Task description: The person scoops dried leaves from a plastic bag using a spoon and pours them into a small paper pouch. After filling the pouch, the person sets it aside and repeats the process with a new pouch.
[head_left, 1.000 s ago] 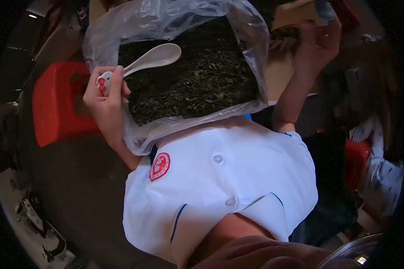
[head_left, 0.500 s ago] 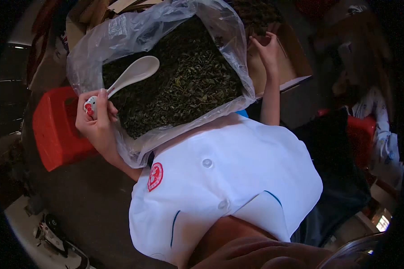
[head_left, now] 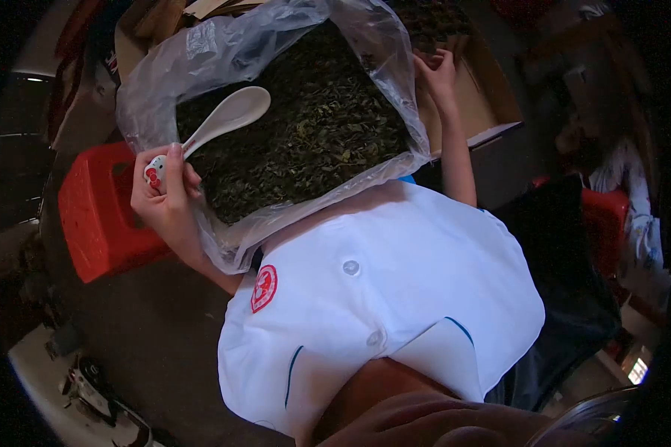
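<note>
My left hand is closed around the handle of a white spoon, which has a cartoon cat face and a red bow on its end. The bowl of the spoon is above dark dried leaves that lie inside a clear plastic bag. Beyond the bag's right edge, my right hand has bent fingers drawn together over a cardboard box. What those fingertips hold, if anything, I cannot make out.
A red plastic stool stands left of the bag. More dark material lies in the box at the upper right. Another red stool is at the right, and a machine-like object sits at the lower left.
The fingers of my right hand have come closer together near the bag's edge. My left hand still holds the spoon over the leaves, with only a slight shift in view.
</note>
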Tool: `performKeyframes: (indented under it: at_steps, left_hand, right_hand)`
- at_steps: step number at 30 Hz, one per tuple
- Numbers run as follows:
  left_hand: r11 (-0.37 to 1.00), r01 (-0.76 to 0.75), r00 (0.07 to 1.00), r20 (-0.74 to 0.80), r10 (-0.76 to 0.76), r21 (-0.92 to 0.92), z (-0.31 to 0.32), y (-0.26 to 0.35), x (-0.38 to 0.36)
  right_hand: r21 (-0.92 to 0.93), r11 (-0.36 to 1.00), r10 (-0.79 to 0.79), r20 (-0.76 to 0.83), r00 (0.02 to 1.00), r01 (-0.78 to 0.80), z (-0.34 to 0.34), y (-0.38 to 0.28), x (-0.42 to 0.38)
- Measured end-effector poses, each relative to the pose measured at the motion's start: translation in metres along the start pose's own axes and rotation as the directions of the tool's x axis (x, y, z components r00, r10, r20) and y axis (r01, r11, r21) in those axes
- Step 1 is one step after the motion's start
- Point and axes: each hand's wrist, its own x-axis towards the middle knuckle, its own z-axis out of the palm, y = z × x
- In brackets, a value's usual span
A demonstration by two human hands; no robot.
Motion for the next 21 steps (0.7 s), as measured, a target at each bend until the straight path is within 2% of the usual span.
performKeyframes:
  at_steps: [2, 5, 8, 11, 14, 21]
  left_hand:
    - [1.0, 0.002, 1.0, 0.004, -0.002, 0.001, 0.0, 0.001, 0.001]
    - [1.0, 0.016, 1.0, -0.003, -0.016, -0.007, 0.001, 0.002, 0.001]
    - [1.0, 0.013, 1.0, -0.011, -0.013, -0.005, -0.001, 0.0, 0.0]
    - [1.0, 0.012, 1.0, -0.019, -0.013, -0.022, 0.0, 0.001, 0.0]
    - [0.999, 0.007, 1.0, -0.018, -0.008, -0.034, 0.0, -0.001, 0.001]
    - [0.999, -0.013, 1.0, -0.022, 0.012, -0.039, 0.0, -0.002, 0.0]
  right_hand:
    - [-0.015, 0.999, -0.05, -0.038, 0.998, 0.05, 0.0, -0.002, 0.0]
    - [0.009, 0.998, -0.06, -0.012, 0.998, 0.06, -0.003, -0.009, -0.004]
    - [-0.05, 0.997, -0.051, 0.065, 0.997, 0.055, 0.001, -0.006, -0.005]
    - [-0.021, 0.997, -0.077, 0.016, 0.997, 0.078, 0.005, -0.004, -0.004]
    - [0.077, 0.997, -0.01, -0.003, 1.0, 0.011, 0.006, -0.007, -0.006]
    - [0.072, 0.997, -0.035, 0.019, 0.999, 0.033, -0.001, -0.025, -0.012]
